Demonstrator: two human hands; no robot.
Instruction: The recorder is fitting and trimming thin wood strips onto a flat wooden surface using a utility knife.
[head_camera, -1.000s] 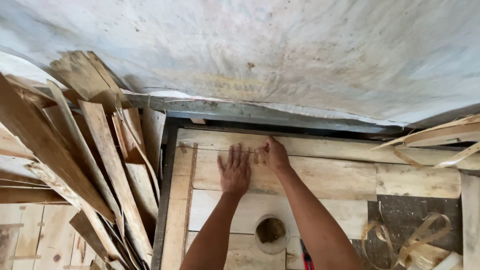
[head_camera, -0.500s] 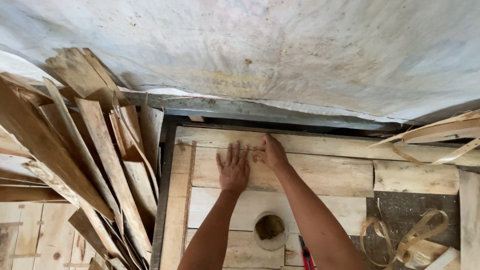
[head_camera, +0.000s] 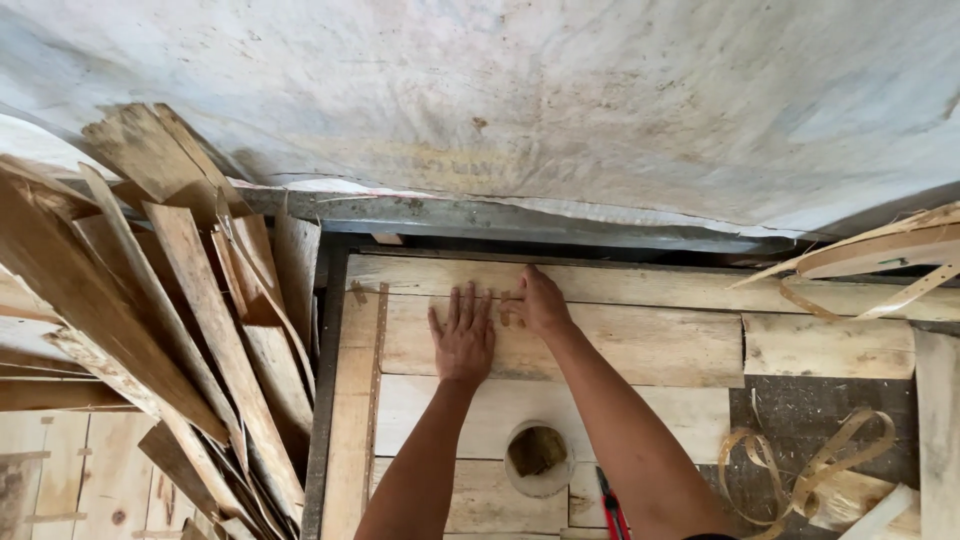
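Fingers spread flat: left hand (head_camera: 463, 337) presses on a pale wooden board (head_camera: 640, 340).

Beside it, the right hand (head_camera: 540, 303) rests curled on the board's upper edge, perhaps pinching something too small to tell; loose wood slats (head_camera: 190, 310) lean at the left.

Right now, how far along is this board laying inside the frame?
Done: several boards already lie side by side in the metal frame. In hand: left hand pressed flat on one board, right hand at the seam above. Left: a bare patch at right shows uncovered.
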